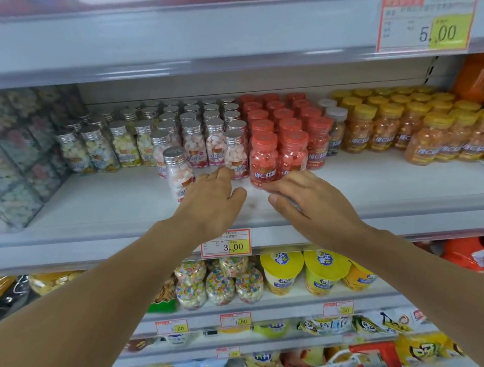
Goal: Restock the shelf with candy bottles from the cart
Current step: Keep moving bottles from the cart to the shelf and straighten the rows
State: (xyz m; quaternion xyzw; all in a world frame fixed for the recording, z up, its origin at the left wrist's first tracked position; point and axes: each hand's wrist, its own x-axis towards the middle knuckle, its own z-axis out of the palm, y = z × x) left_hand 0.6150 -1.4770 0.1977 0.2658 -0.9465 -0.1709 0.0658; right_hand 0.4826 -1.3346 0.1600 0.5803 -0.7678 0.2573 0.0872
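Observation:
On the white shelf board (109, 208) stand rows of candy bottles: silver-capped clear ones with pale and pink candies, red-capped red ones, yellow-capped orange ones (385, 129). One silver-capped pink bottle (176, 173) stands alone in front of its rows. My left hand (212, 202) lies just right of it, fingers stretched out, tips beside that bottle and holding nothing. My right hand (307, 199) reaches in with straight fingers against the foot of the front red bottles (263, 162). A corner of the cart (367, 360), with a red handle and white wire, shows at the bottom edge.
The shelf above hangs low, with a 5.00 price tag (426, 21). A 3.00 tag (226, 244) sits on the shelf's front rail. Clear candy boxes (10, 174) fill the left end. Lower shelves hold jars, yellow-lidded cups (283, 271) and snack bags.

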